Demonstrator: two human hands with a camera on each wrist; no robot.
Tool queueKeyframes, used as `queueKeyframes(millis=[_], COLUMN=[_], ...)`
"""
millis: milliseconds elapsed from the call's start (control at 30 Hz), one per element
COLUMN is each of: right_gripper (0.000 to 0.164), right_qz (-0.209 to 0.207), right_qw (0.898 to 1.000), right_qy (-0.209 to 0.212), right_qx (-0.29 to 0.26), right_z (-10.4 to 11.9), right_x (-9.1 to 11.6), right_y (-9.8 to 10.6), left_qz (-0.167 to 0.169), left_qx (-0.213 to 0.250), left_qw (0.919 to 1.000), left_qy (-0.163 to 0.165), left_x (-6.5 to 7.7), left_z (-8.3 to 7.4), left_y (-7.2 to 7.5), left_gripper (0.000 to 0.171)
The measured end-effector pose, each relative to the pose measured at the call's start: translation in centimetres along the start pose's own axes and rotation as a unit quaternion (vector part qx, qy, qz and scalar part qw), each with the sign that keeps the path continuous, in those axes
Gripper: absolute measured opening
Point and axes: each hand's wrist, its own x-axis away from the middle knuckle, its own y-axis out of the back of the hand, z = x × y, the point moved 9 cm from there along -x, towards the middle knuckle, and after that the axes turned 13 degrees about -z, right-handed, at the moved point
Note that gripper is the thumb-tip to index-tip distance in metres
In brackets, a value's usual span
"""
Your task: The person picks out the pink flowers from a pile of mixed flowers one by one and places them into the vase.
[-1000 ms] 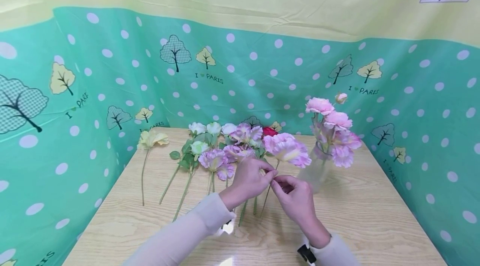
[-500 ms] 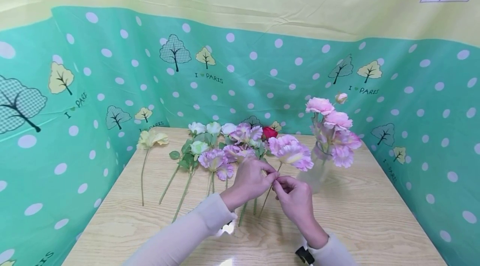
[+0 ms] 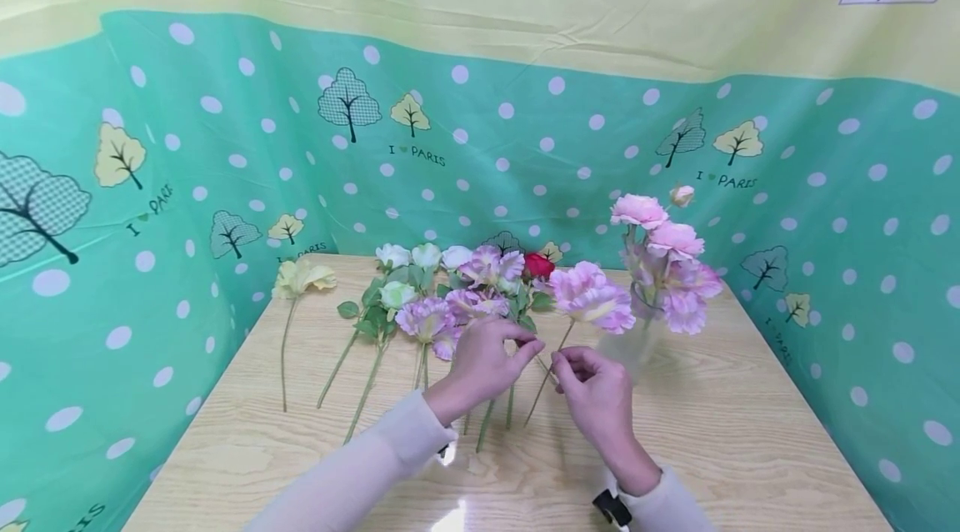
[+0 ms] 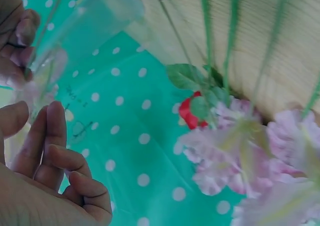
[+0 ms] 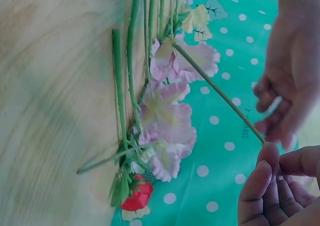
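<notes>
My right hand pinches the thin stem of an artificial flower between thumb and fingertips. Its ruffled pink-purple bloom is raised above the table, and the lower stem slants down to the left. Just left of that stem, my left hand is apart from it; in the left wrist view its fingers are loosely extended and hold nothing. Behind the right hand stands a frosted clear vase with pink flowers and purple ones in it, partly overlapped by the held bloom.
Several artificial flowers lie on the wooden table: white roses, purple blooms and a red rose. A pale yellow flower lies apart at the left. A green dotted cloth surrounds the table's back and sides.
My left hand has let go of the flower stem and moved slightly left. The right hand still pinches the stem, and the bloom has shifted right toward the vase.
</notes>
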Motion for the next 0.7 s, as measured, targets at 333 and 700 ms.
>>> queueKeyframes(millis=[333,700], right_gripper=[0.003,0.005], right_qz=[-0.053,-0.109], right_qw=[0.998,0.988], right_qy=[0.034,0.104], right_qx=[-0.028,-0.022], right_z=[0.7,5.3], right_x=[-1.6,-3.3], right_y=[2.1,4.9], left_qz=[-0.016,-0.017], left_qx=[-0.012,-0.023], left_qw=[0.9987,0.9967], left_qy=[0.046,0.075], left_x=[1.2,2.1], left_z=[3.8,6.5], left_y=[2.0,3.4], left_gripper=[0.012,0.012])
